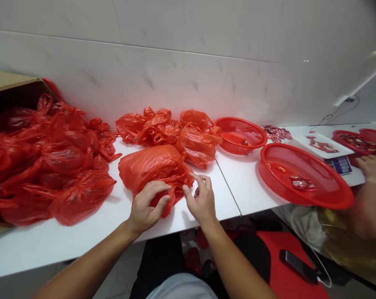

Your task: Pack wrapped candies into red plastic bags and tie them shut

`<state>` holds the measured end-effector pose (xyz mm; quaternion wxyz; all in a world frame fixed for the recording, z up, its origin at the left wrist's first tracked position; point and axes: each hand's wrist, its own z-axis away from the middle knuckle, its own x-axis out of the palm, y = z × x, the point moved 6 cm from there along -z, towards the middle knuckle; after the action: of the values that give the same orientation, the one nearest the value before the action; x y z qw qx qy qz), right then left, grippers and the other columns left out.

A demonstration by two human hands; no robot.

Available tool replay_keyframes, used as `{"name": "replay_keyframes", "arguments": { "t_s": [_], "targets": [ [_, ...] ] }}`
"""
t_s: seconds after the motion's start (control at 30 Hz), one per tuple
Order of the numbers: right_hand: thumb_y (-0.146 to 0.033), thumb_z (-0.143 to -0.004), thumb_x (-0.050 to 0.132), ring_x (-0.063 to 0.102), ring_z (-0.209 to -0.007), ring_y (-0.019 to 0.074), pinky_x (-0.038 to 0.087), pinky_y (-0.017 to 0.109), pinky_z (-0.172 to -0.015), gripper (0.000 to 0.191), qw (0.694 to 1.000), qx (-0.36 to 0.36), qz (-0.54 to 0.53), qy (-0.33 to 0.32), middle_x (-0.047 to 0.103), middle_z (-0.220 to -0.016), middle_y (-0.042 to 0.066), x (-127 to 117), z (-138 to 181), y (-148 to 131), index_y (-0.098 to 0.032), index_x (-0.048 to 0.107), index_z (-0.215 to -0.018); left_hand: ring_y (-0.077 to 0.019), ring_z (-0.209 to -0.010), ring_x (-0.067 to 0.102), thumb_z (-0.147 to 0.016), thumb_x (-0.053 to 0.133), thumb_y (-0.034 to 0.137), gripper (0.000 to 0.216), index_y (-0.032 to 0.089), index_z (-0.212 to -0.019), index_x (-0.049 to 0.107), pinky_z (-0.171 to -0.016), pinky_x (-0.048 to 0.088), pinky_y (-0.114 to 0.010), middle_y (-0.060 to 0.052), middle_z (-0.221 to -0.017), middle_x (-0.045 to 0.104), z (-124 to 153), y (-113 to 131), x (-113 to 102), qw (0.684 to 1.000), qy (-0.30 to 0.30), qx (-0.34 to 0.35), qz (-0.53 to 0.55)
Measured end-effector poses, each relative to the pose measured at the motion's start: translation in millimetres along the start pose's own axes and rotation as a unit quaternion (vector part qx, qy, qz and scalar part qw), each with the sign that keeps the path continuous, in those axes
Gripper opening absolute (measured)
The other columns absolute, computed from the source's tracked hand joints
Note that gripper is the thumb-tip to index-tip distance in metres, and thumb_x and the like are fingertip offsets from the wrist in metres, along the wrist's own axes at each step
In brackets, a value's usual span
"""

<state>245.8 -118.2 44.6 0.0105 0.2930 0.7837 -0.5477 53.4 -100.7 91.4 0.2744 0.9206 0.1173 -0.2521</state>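
A filled red plastic bag (150, 164) lies on the white table in front of me, its gathered, crumpled end towards my body. My left hand (148, 205) is at the near left of that end, fingers curved and thumb held apart. On the other side, my right hand (202, 199) has its thumb and forefinger spread beside the crumpled plastic. Neither hand visibly grips the bag; whether the fingertips touch it is hard to tell. Right behind it sit another filled red bag (197, 145) and a bunch of crumpled red bags (152, 126).
Many red bags (66, 153) spill from a cardboard box (13, 81) at left. Two red baskets (240, 120) stand right, the nearer large basket (303, 174) holding a few wrapped packets. Another person's hand (374, 168) is at far right. A phone (298, 265) lies on a red stool below.
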Motion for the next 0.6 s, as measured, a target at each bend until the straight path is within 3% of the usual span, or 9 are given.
{"name": "replay_keyframes", "arguments": {
  "t_s": [0.03, 0.1, 0.17, 0.27, 0.33, 0.4, 0.5, 0.6],
  "targets": [
    [-0.041, -0.098, 0.061, 0.059, -0.065, 0.0139, 0.058, 0.035, -0.075, 0.03, 1.0, -0.013, 0.013, 0.009, 0.067, -0.109, 0.009, -0.9, -9.1, -4.5, -0.021, 0.072, -0.118, -0.0219, -0.102, 0.072, -0.097, 0.063, 0.017, 0.018, 0.023, -0.113, 0.071, -0.095, 0.061, -0.039, -0.007, -0.105, 0.076, -1.5, 1.2, -2.2, 1.0, -0.002, 0.003, -0.008],
    [-0.037, -0.099, 0.06, 0.063, -0.073, 0.0183, 0.056, 0.034, -0.078, 0.021, 0.999, -0.046, 0.027, -0.013, 0.069, -0.089, 0.006, 4.1, -25.3, -11.4, -0.022, 0.074, -0.095, -0.0228, -0.105, 0.071, -0.096, 0.062, 0.016, 0.016, 0.023, -0.106, 0.073, -0.096, 0.06, -0.039, -0.007, -0.105, 0.074, -8.9, -0.4, -8.9, 0.999, 0.003, 0.008, -0.046],
    [-0.033, -0.095, 0.065, 0.068, -0.084, 0.0216, 0.054, 0.035, -0.083, 0.014, 0.994, -0.077, 0.049, -0.063, 0.072, -0.094, 0.006, 16.1, -35.4, -15.8, -0.023, 0.075, -0.098, -0.027, -0.118, 0.067, -0.095, 0.063, 0.018, 0.017, 0.024, -0.103, 0.076, -0.106, 0.055, -0.047, -0.009, -0.115, 0.073, -21.2, -6.7, -13.6, 0.994, -0.01, 0.013, -0.106],
    [-0.029, -0.091, 0.069, 0.069, -0.081, 0.022, 0.052, 0.034, -0.078, 0.023, 0.986, -0.073, 0.096, -0.115, 0.074, -0.094, 0.004, 35.3, -36.0, -15.4, -0.024, 0.07, -0.114, -0.039, -0.149, 0.044, -0.089, 0.067, 0.025, 0.025, 0.027, -0.111, 0.079, -0.123, 0.035, -0.064, -0.009, -0.149, 0.06, -41.3, -24.2, -10.0, 0.976, -0.111, 0.006, -0.185],
    [-0.031, -0.093, 0.066, 0.066, -0.068, 0.0202, 0.049, 0.031, -0.07, 0.012, 0.986, -0.043, 0.103, -0.123, 0.071, -0.076, 0.0, 44.9, -28.7, -12.2, -0.025, 0.068, -0.103, -0.0443, -0.156, 0.031, -0.083, 0.072, 0.03, 0.037, 0.028, -0.12, 0.078, -0.125, 0.028, -0.069, -0.008, -0.163, 0.045, -49.3, -38.3, -4.4, 0.959, -0.191, -0.015, -0.207],
    [-0.04, -0.096, 0.065, 0.064, -0.061, 0.0189, 0.046, 0.03, -0.066, 0.017, 0.99, -0.006, 0.085, -0.114, 0.068, -0.065, -0.002, 52.2, -18.9, -7.6, -0.025, 0.065, -0.088, -0.0452, -0.155, 0.033, -0.082, 0.073, 0.029, 0.047, 0.026, -0.128, 0.074, -0.124, 0.033, -0.066, -0.011, -0.168, 0.038, -52.4, -49.8, -0.6, 0.947, -0.232, -0.037, -0.218],
    [-0.05, -0.088, 0.075, 0.065, -0.06, 0.0194, 0.045, 0.029, -0.063, 0.028, 0.99, 0.055, 0.054, -0.12, 0.068, -0.061, -0.002, 65.2, -6.3, 2.7, -0.024, 0.065, -0.086, -0.0424, -0.151, 0.041, -0.085, 0.068, 0.023, 0.048, 0.021, -0.133, 0.072, -0.121, 0.04, -0.06, -0.016, -0.167, 0.038, -50.4, -59.7, 4.6, 0.941, -0.234, -0.043, -0.241],
    [-0.036, -0.088, 0.073, 0.064, -0.061, 0.0177, 0.044, 0.028, -0.064, 0.017, 0.984, 0.066, 0.034, -0.163, 0.068, -0.063, -0.002, 75.5, -1.1, 9.0, -0.024, 0.064, -0.079, -0.0421, -0.152, 0.04, -0.085, 0.066, 0.017, 0.049, 0.022, -0.133, 0.072, -0.121, 0.039, -0.061, -0.014, -0.168, 0.038, -44.9, -69.8, 9.3, 0.935, -0.211, -0.059, -0.277]
  ]
}}
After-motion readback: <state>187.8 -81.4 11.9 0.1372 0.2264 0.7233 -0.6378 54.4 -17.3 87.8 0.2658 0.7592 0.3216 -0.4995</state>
